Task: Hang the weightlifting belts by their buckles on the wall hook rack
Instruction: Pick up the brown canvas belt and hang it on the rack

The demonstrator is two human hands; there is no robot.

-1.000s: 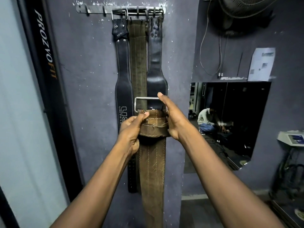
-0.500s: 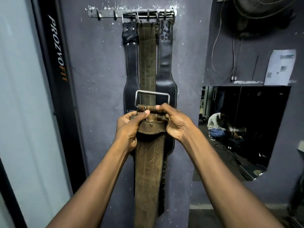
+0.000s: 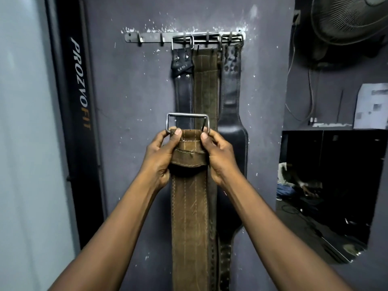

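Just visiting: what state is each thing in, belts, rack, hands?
held brown belt: off the rack, buckle end up, in both hands
buckle: free, below the hooks
left hand: grips the belt's top left edge
right hand: grips its top right edge
hook rack: leftmost hooks bare, others loaded
left black belt: hangs by its buckle
olive belt: hangs from the rack
right black belt: hangs from the rack

You're standing in a gym: leather weightlifting belts (image 3: 206,85) hang from a metal hook rack (image 3: 151,37) on the scuffed grey wall (image 3: 136,101), a black upright (image 3: 80,85) lettered PROZVOFIT stands to your left, and a wall mirror (image 3: 336,164) and fan (image 3: 348,19) sit to your right.
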